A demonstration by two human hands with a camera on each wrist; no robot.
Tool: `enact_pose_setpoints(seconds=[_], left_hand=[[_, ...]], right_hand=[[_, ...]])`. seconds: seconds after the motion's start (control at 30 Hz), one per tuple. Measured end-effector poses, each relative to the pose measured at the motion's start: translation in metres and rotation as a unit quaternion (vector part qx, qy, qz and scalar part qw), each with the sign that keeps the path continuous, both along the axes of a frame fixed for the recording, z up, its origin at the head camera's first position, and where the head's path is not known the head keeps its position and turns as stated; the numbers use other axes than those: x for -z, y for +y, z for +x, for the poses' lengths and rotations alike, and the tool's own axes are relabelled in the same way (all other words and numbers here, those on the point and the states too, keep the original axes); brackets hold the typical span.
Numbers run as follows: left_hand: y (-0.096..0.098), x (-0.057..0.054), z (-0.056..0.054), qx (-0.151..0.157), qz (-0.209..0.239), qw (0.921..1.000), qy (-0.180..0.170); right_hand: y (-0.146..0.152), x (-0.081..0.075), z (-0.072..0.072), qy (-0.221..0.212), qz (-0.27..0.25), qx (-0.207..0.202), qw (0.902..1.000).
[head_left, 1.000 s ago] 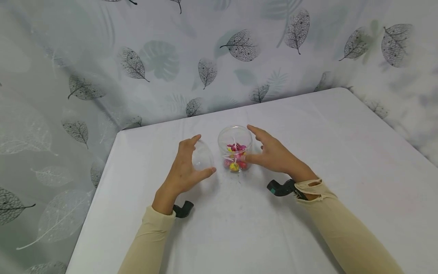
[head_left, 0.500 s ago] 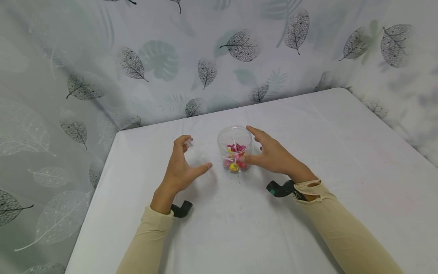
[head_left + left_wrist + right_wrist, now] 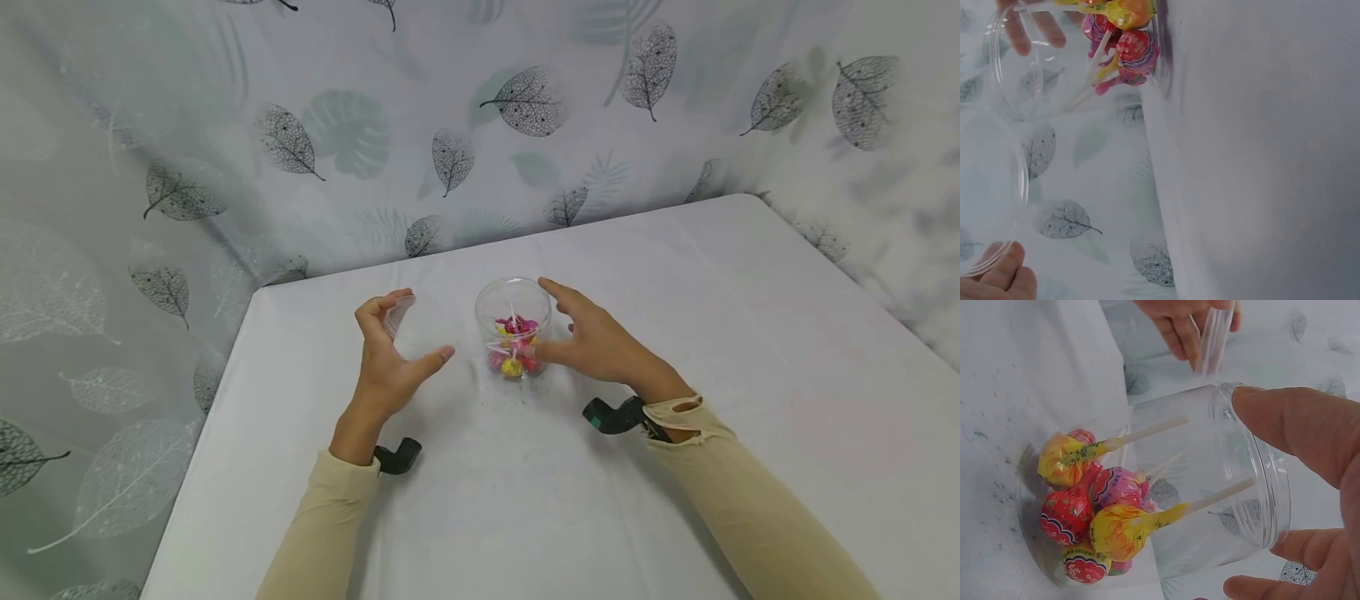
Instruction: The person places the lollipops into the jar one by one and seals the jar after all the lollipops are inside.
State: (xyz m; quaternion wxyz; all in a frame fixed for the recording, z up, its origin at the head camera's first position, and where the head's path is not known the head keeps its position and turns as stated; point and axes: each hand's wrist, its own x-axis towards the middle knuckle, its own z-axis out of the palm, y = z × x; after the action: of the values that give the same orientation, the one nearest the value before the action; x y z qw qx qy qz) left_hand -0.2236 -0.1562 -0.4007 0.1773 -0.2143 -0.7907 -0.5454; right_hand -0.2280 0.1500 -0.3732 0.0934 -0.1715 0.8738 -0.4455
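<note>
A clear plastic jar [image 3: 513, 302] stands upright on the white-covered table, open at the top. Several wrapped lollipops [image 3: 1065, 515], in red, yellow and pink wrappers, lie at its bottom with white sticks pointing up. My right hand [image 3: 596, 337] grips the jar's right side near the rim, thumb in front and fingers behind. To the left of the jar, my left hand [image 3: 386, 358] holds a clear round lid [image 3: 429, 327] between thumb and fingers. The lid is tilted and apart from the jar; in the left wrist view its rim [image 3: 1021, 181] is partly cut off.
The white tablecloth [image 3: 525, 500] spreads around both hands. A leaf-patterned curtain [image 3: 352, 192] hangs behind the table's back edge and along its left side. A dark wrist mount [image 3: 618, 414] sits on each wrist.
My left hand has moved a little left and back, away from the jar, carrying the lid and changing its tilt. The right hand and the jar stay in place.
</note>
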Motion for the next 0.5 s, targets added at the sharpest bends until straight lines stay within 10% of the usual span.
enact_pose_setpoints(seconds=[0.5], left_hand=[[0.019,0.007,-0.009,0.041,0.072,0.9956,0.044]], right_hand=[[-0.001,-0.001,0.001,-0.004,0.002,0.010,0.9999]])
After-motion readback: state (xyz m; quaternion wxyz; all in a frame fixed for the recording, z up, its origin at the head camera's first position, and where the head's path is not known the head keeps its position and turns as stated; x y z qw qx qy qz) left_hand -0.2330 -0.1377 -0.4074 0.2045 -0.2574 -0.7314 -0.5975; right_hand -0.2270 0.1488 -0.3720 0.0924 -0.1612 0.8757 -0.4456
